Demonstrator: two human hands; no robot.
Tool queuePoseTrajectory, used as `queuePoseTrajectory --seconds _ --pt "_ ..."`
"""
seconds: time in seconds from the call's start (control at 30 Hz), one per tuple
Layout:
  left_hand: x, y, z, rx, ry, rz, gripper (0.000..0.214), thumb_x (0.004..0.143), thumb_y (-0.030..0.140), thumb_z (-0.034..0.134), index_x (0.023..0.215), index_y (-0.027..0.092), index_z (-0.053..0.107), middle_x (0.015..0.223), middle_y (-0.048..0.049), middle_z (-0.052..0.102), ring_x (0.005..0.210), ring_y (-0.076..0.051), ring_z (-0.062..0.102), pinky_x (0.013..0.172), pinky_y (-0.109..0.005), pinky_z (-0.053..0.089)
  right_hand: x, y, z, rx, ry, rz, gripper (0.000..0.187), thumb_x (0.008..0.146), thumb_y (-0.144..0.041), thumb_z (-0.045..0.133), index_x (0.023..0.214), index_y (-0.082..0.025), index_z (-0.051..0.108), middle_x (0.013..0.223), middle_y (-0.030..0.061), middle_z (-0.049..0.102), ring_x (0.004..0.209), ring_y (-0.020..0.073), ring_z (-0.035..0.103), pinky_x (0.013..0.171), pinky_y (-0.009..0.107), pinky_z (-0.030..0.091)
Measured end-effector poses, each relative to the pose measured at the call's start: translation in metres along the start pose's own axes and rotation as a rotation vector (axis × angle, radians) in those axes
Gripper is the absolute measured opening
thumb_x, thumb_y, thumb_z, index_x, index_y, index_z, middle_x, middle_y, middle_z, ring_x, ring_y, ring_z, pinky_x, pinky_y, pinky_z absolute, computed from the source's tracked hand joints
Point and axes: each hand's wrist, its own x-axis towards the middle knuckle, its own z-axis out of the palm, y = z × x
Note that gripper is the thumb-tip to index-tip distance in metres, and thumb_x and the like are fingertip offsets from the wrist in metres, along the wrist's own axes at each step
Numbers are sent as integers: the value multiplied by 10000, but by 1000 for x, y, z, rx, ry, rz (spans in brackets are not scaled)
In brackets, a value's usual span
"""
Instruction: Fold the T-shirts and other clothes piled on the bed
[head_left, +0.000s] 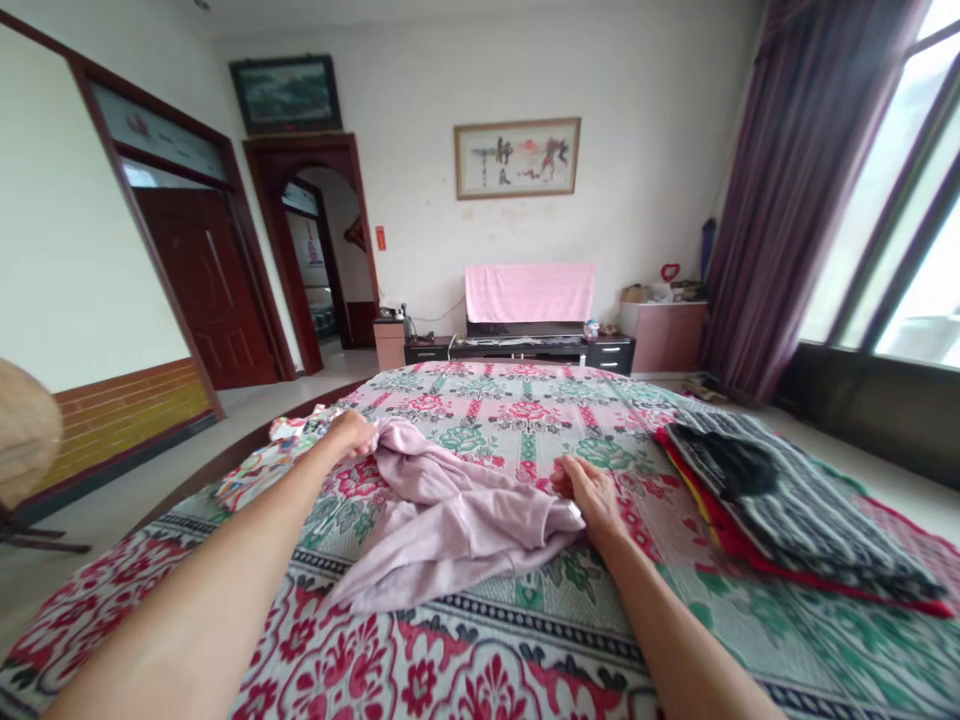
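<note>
A crumpled pale pink garment (465, 520) lies across the patterned bedspread (420, 670) in front of me; whether it is a top or trousers is unclear. My left hand (354, 436) grips its far left end, fingers closed around a bunched part lifted slightly. At the garment's right end, my right hand (591, 492) is curled, its thumb side against the edge beside a small white patch, perhaps a label. The fingertips of that hand are partly hidden. Just beyond my left hand lies a multicoloured printed cloth (262, 462).
To the right sits a folded stack with a black-and-white striped cloth (810, 510) on top and red cloth beneath. Past the bed's far edge stands a low black TV cabinet (611, 355) with a pink cover (529, 292) above it. A chair (26, 450) is at the left.
</note>
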Motion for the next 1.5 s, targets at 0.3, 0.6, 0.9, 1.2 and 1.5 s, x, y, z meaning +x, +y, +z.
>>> queuePoseTrajectory --seconds 0.3,0.6,0.9,1.2,1.5 --pt "-36 39 8 -424 -66 169 661 677 310 654 1312 186 517 1283 -147 581 904 -191 632 547 -195 436 -3 -3 2 40 13 9 359 686 -495 585 764 -158 677 633 33 659 578 162 600 556 260 475" --pt "-113 17 -6 -97 -538 404 400 612 451 707 918 193 708 875 -35 704 809 -191 632 651 -234 461 -2 -2 1 3 -10 -23 320 678 -483 583 702 -171 648 634 28 654 582 155 588 571 255 469" --pt "-167 32 27 83 -201 933 357 665 322 697 1005 227 644 1346 -65 506 1207 -248 497 1010 -369 406 -16 -18 3 -121 -41 -105 337 701 -490 517 601 -184 618 605 33 655 570 155 578 586 261 448" --pt "-174 27 73 123 -24 845 448 814 267 546 1251 173 563 1175 -113 641 1051 -229 607 908 -347 475 -14 -14 1 -131 -49 -118 316 688 -476 533 611 -184 626 629 38 670 605 167 597 596 262 460" --pt "-142 21 42 -382 -42 399 292 755 236 531 943 170 744 924 -42 747 868 -196 678 751 -255 508 -10 -10 2 -40 -57 -49 346 703 -495 553 737 -168 660 641 32 669 588 155 599 570 246 458"
